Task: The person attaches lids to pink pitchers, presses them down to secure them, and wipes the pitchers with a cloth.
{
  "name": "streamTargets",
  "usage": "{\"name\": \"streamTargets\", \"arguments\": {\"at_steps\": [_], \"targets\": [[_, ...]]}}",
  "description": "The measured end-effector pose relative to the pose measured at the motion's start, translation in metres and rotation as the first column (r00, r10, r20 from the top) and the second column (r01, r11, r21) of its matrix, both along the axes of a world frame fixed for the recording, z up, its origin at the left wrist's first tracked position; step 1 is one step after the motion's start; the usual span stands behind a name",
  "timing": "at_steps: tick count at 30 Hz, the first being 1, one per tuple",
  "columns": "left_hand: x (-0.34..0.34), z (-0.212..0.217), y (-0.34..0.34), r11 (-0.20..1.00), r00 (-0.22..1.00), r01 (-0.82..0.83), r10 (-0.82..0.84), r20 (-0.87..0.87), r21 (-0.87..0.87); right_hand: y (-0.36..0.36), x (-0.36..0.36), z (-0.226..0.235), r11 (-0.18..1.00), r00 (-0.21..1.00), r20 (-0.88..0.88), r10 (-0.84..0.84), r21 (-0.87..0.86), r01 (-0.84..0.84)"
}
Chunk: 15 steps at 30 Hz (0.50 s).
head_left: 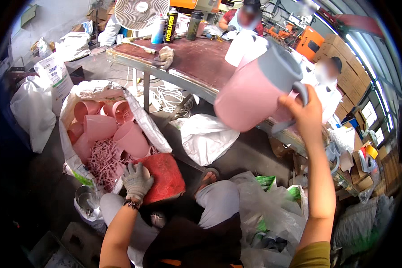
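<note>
My bare right hand [304, 109] is raised and closed around the grey handle of a large pink jug [250, 96], which has a grey collar at its rim. The jug hangs tilted in front of the table. My left hand [137, 182] wears a grey knitted glove and is at the left edge of a red block [163, 176]. Its fingers are curled, with a small pale, rounded thing between thumb and fingers that I cannot make out. Beside that hand, an open white sack [154, 123] holds several pink cups [99, 127] and a heap of thin pink plastic strips [103, 161].
A brown table [196, 60] carries a fan [140, 12], spray cans [170, 24], a glove [166, 57] and white jugs [239, 49]. Two people are beyond it. A white sack [205, 138] lies underneath. Clear plastic bags [265, 201] are beside my right leg.
</note>
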<state>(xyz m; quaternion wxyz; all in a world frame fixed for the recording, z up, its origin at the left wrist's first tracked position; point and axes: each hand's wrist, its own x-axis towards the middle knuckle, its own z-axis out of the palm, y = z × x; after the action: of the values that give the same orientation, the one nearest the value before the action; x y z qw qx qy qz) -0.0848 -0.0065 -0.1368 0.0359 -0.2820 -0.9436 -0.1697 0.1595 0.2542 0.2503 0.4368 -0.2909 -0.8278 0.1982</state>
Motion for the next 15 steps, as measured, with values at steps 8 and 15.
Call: {"name": "streamTargets", "arguments": {"at_steps": [8, 15], "targets": [[0.000, 0.004, 0.002, 0.999, 0.998, 0.009, -0.011, -0.067, -0.031, 0.115, -0.048, 0.016, 0.953, 0.963, 0.088, -0.254, 0.191, 0.234], [-0.005, 0.001, -0.002, 0.997, 0.995, -0.039, 0.033, -0.089, -0.062, 0.157, -0.121, 0.019, 0.885, 0.878, 0.188, -0.440, 0.255, 0.389]]}}
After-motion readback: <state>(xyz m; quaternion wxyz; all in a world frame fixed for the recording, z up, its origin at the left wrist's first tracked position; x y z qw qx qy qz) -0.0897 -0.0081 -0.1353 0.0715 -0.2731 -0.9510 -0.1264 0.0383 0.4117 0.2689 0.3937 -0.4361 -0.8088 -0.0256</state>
